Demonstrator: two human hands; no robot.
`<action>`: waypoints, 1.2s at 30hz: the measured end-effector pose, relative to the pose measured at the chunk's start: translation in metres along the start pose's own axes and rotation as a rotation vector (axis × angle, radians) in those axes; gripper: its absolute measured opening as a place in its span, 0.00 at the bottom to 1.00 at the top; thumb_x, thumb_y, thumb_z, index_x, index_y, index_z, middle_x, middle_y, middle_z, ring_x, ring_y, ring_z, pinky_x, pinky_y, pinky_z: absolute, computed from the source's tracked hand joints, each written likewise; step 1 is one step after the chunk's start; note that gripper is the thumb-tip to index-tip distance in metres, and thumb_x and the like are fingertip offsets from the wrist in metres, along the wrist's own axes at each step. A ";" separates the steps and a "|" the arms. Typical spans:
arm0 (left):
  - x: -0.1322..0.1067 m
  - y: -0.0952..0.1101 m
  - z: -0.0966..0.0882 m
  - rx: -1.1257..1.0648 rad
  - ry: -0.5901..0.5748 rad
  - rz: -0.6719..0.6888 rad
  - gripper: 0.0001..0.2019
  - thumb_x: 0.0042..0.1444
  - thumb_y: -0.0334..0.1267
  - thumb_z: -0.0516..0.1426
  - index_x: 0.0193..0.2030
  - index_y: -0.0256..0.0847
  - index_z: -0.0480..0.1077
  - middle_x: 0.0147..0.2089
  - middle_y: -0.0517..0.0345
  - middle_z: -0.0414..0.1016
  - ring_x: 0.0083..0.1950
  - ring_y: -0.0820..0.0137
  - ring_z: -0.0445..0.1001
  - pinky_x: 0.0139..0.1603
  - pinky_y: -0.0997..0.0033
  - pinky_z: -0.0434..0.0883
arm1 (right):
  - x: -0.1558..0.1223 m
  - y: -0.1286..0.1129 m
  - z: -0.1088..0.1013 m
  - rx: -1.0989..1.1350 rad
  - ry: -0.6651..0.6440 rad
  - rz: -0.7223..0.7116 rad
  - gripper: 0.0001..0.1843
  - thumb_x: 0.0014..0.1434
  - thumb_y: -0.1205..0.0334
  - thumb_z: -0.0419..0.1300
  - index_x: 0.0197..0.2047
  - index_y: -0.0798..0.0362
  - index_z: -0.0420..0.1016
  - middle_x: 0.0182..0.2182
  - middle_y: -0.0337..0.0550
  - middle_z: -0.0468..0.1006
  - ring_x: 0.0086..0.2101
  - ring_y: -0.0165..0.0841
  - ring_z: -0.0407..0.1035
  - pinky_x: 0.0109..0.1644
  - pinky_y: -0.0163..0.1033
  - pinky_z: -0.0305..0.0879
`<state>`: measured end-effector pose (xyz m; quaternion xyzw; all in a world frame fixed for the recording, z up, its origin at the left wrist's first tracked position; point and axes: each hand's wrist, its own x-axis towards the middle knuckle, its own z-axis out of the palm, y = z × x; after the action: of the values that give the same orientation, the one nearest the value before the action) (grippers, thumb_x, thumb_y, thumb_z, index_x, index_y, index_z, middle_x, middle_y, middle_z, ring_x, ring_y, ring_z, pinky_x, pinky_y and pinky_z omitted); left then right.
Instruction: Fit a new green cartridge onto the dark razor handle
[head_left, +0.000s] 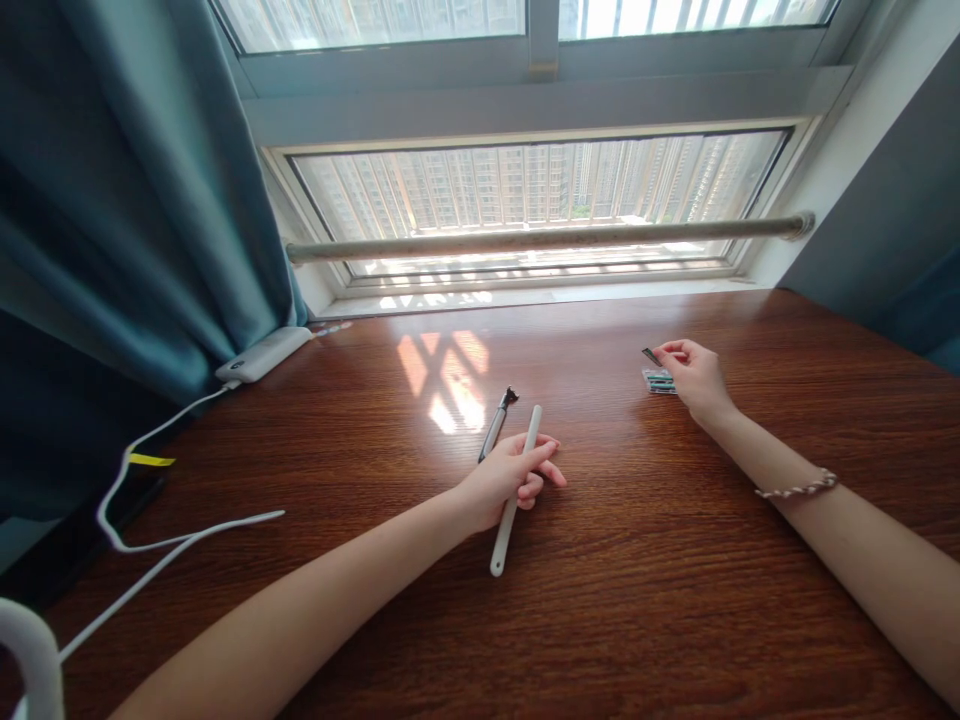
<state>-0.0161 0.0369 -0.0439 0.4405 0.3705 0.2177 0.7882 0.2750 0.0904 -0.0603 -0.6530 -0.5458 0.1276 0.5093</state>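
My left hand point(508, 478) rests on the wooden table point(615, 560), its fingers laid over a long white stick-like handle point(517, 492) that lies pointing away from me. Just left of it lies a dark metal razor handle point(495, 424). Further right, my right hand point(694, 377) pinches a small dark blade cartridge point(651, 355) between thumb and fingers. Directly below that hand, a small clear pack of cartridges point(657, 381) sits on the table. A braided bracelet point(799, 489) circles my right wrist.
A white power bank point(264, 354) sits at the back left with a white cable point(161, 540) trailing toward me. A teal curtain point(127, 200) hangs on the left. A window and a horizontal rail point(547, 238) run behind the table. A white curved object point(30, 650) shows at the lower left.
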 end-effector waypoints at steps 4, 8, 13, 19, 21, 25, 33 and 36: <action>-0.003 0.001 0.001 -0.149 -0.055 0.048 0.18 0.52 0.50 0.52 0.42 0.36 0.65 0.26 0.62 0.66 0.13 0.88 0.45 0.12 0.84 0.42 | -0.055 -0.058 0.026 0.212 -0.308 0.013 0.22 0.50 0.43 0.55 0.33 0.57 0.71 0.29 0.44 0.73 0.29 0.29 0.66 0.33 0.34 0.61; -0.004 0.000 0.003 -0.311 -0.111 -0.006 0.16 0.51 0.48 0.54 0.34 0.33 0.67 0.23 0.66 0.61 0.13 0.88 0.41 0.11 0.85 0.39 | -0.103 -0.096 0.043 0.571 -0.594 0.124 0.16 0.49 0.50 0.59 0.30 0.58 0.69 0.28 0.41 0.71 0.30 0.28 0.65 0.37 0.34 0.61; -0.005 -0.002 0.006 -0.302 -0.153 -0.061 0.17 0.53 0.48 0.52 0.31 0.33 0.67 0.26 0.60 0.68 0.13 0.89 0.40 0.11 0.86 0.40 | -0.116 -0.099 0.045 0.569 -0.532 0.038 0.12 0.52 0.55 0.58 0.29 0.57 0.67 0.28 0.39 0.70 0.31 0.28 0.65 0.37 0.34 0.61; -0.005 -0.004 0.006 -0.279 -0.221 -0.022 0.16 0.51 0.48 0.55 0.36 0.34 0.68 0.32 0.57 0.69 0.14 0.89 0.41 0.12 0.86 0.40 | -0.117 -0.100 0.041 0.612 -0.535 0.017 0.11 0.53 0.55 0.58 0.30 0.56 0.67 0.28 0.38 0.68 0.28 0.26 0.63 0.33 0.31 0.60; -0.006 -0.005 0.005 -0.289 -0.239 -0.010 0.17 0.50 0.49 0.56 0.33 0.33 0.68 0.29 0.60 0.67 0.14 0.90 0.41 0.12 0.85 0.40 | -0.118 -0.099 0.043 0.674 -0.535 0.047 0.12 0.53 0.54 0.58 0.30 0.56 0.67 0.28 0.38 0.68 0.29 0.26 0.63 0.34 0.32 0.60; -0.010 -0.004 0.004 -0.305 -0.321 -0.035 0.19 0.46 0.50 0.58 0.30 0.33 0.66 0.22 0.67 0.58 0.14 0.89 0.40 0.12 0.85 0.39 | -0.121 -0.095 0.048 0.856 -0.594 0.218 0.16 0.56 0.51 0.54 0.37 0.55 0.69 0.30 0.41 0.70 0.33 0.29 0.65 0.40 0.35 0.60; -0.015 -0.005 0.011 -0.183 -0.428 -0.087 0.19 0.45 0.51 0.58 0.32 0.37 0.62 0.20 0.68 0.56 0.14 0.87 0.39 0.12 0.84 0.39 | -0.129 -0.101 0.047 1.090 -0.960 0.442 0.20 0.49 0.53 0.61 0.41 0.59 0.73 0.35 0.47 0.73 0.34 0.31 0.67 0.41 0.36 0.62; -0.014 -0.009 0.015 -0.173 -0.466 -0.052 0.19 0.43 0.49 0.60 0.34 0.37 0.62 0.21 0.67 0.57 0.14 0.86 0.41 0.13 0.83 0.40 | -0.124 -0.102 0.044 1.098 -0.916 0.441 0.18 0.51 0.51 0.60 0.37 0.58 0.72 0.34 0.46 0.73 0.33 0.31 0.68 0.39 0.36 0.64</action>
<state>-0.0133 0.0152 -0.0409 0.4001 0.1701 0.1209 0.8924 0.1376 -0.0029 -0.0467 -0.2809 -0.4175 0.7400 0.4463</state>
